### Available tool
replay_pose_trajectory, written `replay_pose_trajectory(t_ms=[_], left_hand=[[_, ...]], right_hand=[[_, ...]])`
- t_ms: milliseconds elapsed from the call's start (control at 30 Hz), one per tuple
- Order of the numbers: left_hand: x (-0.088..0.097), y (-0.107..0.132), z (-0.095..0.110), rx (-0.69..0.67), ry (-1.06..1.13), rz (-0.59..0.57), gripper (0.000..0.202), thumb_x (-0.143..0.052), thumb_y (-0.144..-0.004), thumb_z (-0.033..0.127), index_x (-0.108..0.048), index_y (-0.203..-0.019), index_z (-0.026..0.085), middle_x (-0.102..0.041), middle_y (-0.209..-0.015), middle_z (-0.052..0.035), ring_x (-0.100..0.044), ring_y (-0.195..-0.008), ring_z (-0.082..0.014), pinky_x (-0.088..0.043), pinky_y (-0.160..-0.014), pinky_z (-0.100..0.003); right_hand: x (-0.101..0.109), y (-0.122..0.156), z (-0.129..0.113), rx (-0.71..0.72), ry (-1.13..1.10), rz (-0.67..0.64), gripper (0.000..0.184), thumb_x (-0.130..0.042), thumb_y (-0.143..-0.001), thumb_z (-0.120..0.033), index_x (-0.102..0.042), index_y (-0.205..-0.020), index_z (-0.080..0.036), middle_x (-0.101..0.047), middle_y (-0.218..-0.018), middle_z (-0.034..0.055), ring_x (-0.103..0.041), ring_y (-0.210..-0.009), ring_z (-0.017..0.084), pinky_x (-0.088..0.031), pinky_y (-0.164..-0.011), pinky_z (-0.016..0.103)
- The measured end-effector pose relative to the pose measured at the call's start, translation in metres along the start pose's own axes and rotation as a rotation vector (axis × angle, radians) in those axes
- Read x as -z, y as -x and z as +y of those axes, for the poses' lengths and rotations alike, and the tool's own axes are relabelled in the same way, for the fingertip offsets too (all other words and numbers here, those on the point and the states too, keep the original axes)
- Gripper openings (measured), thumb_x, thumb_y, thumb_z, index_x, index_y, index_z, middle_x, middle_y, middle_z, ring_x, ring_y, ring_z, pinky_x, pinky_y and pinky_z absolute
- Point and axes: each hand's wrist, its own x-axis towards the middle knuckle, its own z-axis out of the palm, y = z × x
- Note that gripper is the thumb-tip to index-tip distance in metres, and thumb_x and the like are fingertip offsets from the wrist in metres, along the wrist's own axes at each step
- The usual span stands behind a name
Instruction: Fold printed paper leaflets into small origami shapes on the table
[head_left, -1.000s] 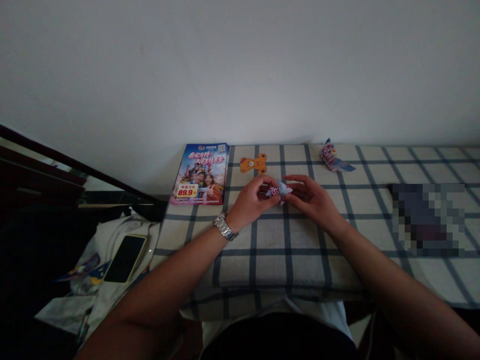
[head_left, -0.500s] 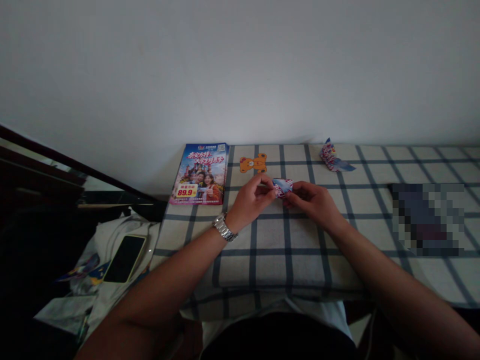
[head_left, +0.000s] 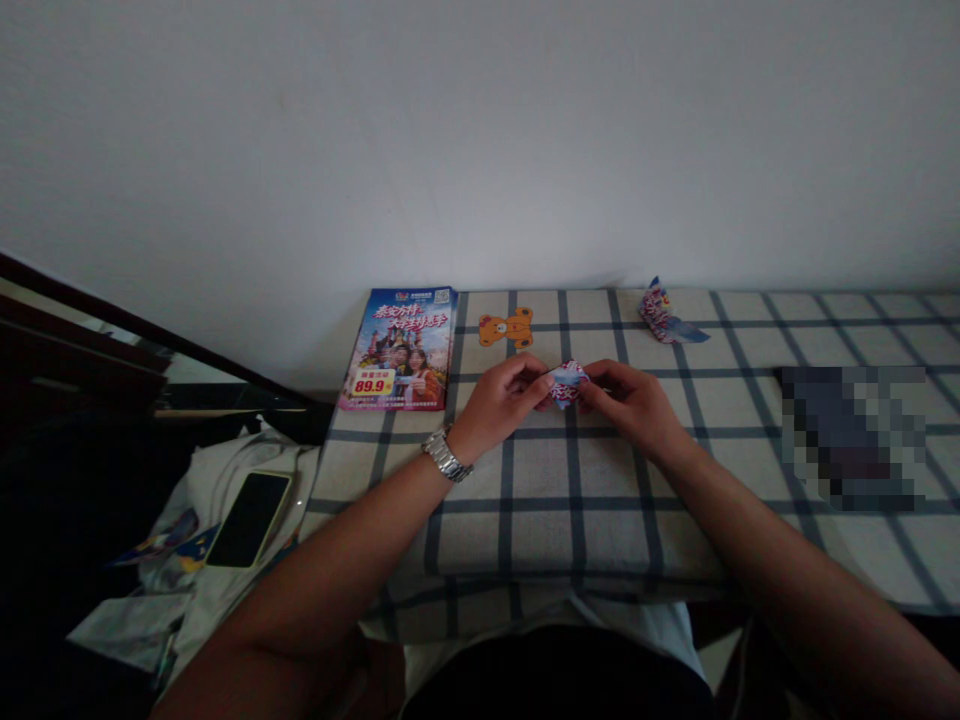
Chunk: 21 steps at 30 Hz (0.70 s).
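My left hand [head_left: 504, 402] pinches a small, angular folded paper [head_left: 568, 380] at centre; my right hand [head_left: 628, 402] pinches its right edge.
Far side, left to right: rectangular printed flyer [head_left: 397, 345], flat bear shape [head_left: 506, 328], creased, winged paper [head_left: 664, 318], on blue-checked cloth [head_left: 540, 530]; pale wall [head_left: 480, 150] beyond.

Light is dim and cool, the wall [head_left: 480, 150] beyond the left grip [head_left: 501, 400] and right grip [head_left: 628, 400] palest, yet grey. Left of the grip, below the desk [head_left: 540, 470], shadow sinks to near-black. Between the grips the folded paper [head_left: 568, 378] looks soft in detail; farther right, a block [head_left: 855, 440] is coarsely pixelated. The forearms [head_left: 787, 560] stretch wide toward the lower corners.
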Motion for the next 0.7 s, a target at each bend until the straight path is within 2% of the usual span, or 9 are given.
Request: replay_pose_trajectory(t_ms=[133, 300, 467, 600, 700], left_hand=[[-0.0006, -0.0005, -0.0002, -0.011, 0.034, 0.017, 0.028, -0.067, -0.1, 0.045, -0.062, -0.095, 0.017, -0.068, -0.086, -0.0016, -0.071, -0.074, -0.0115, -0.058, -0.069, -0.022], [-0.0005, -0.0005, 0.0, -0.013, 0.067, 0.027, 0.028, -0.067, -0.1, 0.044, -0.061, -0.093, 0.017, -0.065, -0.085, -0.0004, -0.07, -0.073, -0.0112, -0.06, -0.07, -0.023], [-0.0009, 0.0007, -0.0017, 0.012, 0.038, 0.02, 0.028, -0.068, -0.099, 0.044, -0.061, -0.094, 0.017, -0.066, -0.086, -0.0007, -0.07, -0.072, -0.011, -0.059, -0.067, -0.022], [-0.0019, 0.0006, -0.0018, -0.017, -0.021, 0.021, 0.029, -0.069, -0.098, 0.046, -0.066, -0.105, 0.018, -0.07, -0.096, -0.0038, -0.071, -0.08, -0.0138, -0.061, -0.072, -0.024], [-0.0024, 0.0001, -0.0003, -0.023, -0.052, 0.026, 0.029, -0.07, -0.097, 0.046, -0.067, -0.103, 0.018, -0.073, -0.096, -0.0046, -0.072, -0.082, -0.0145, -0.061, -0.073, -0.024]], right_hand=[[-0.0004, -0.0005, 0.0011, -0.005, -0.045, -0.022, 0.032, -0.074, -0.093, -0.049, -0.074, -0.107, -0.021, -0.077, -0.087, 0.0039, -0.07, -0.076, 0.019, -0.058, -0.073, 0.033], [-0.0026, 0.0003, 0.0033, -0.076, -0.171, -0.066, 0.034, -0.075, -0.092, -0.051, -0.075, -0.111, -0.022, -0.08, -0.093, 0.005, -0.075, -0.081, 0.021, -0.063, -0.078, 0.035], [-0.0021, 0.0012, 0.0011, -0.081, -0.137, -0.051, 0.034, -0.076, -0.091, -0.052, -0.079, -0.107, -0.022, -0.081, -0.09, 0.0053, -0.076, -0.079, 0.02, -0.064, -0.076, 0.034], [-0.0019, 0.0008, -0.0006, -0.074, -0.109, -0.062, 0.036, -0.077, -0.09, -0.053, -0.08, -0.107, -0.021, -0.082, -0.09, 0.0057, -0.076, -0.078, 0.02, -0.064, -0.075, 0.033], [-0.0017, 0.0009, -0.0014, -0.071, -0.095, -0.067, 0.038, -0.076, -0.09, -0.054, -0.08, -0.107, -0.021, -0.082, -0.091, 0.006, -0.076, -0.078, 0.02, -0.064, -0.075, 0.033]])
